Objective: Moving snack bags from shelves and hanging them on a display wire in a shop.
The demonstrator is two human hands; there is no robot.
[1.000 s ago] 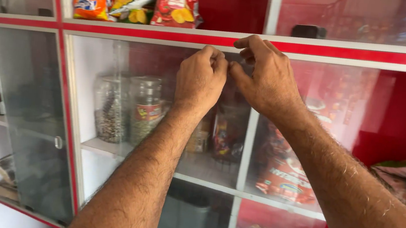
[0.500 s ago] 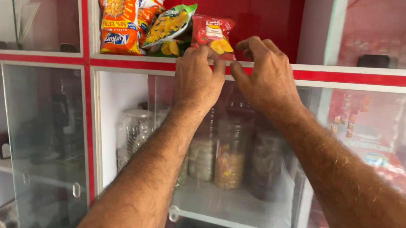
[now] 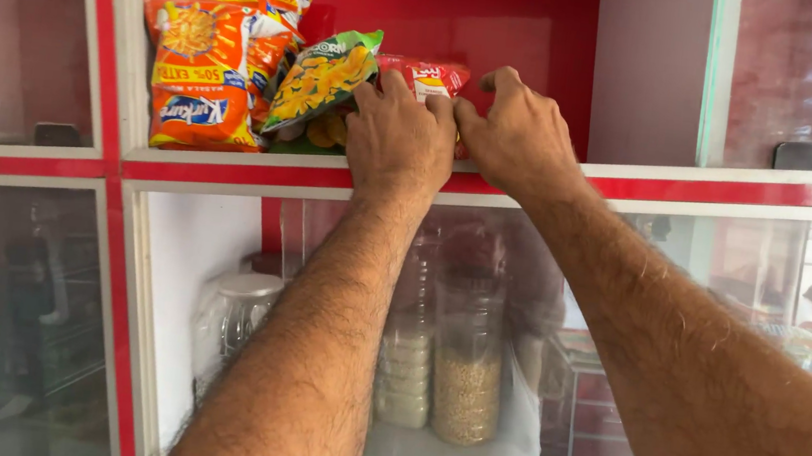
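**A:** Hands moved up since the last shot. A second ago you were down at the red rail over the glass doors; now your left hand (image 3: pixel 397 137) and right hand (image 3: pixel 519 134) are both on the upper shelf (image 3: pixel 232 161), knuckles nearly touching. The view tilted up too, so the packets sit lower in frame and the whole open compartment shows.

**B:** What are the fingers doing?

**A:** Both sets are curled forward around the red packet (image 3: pixel 432 76), which stands at the back of the shelf, just right of the green packet (image 3: pixel 323 79). Fingertips are hidden behind the knuckles, so I can't tell if you're actually pinching it or just touching.

**B:** And the setup?

**A:** Red-and-white cabinet, red back wall (image 3: pixel 507 28), sliding glass doors (image 3: pixel 4 317) below and a glass pane upper right with a small dark handle (image 3: pixel 804 155).

**B:** Counts?

**A:** Two hands. Packets: at least two orange ones (image 3: pixel 203 76) stacked on the left, one green, one red. Behind the lower glass, three clear jars: an empty-looking one (image 3: pixel 234 311) left, two filled ones (image 3: pixel 465 365) behind your left forearm.
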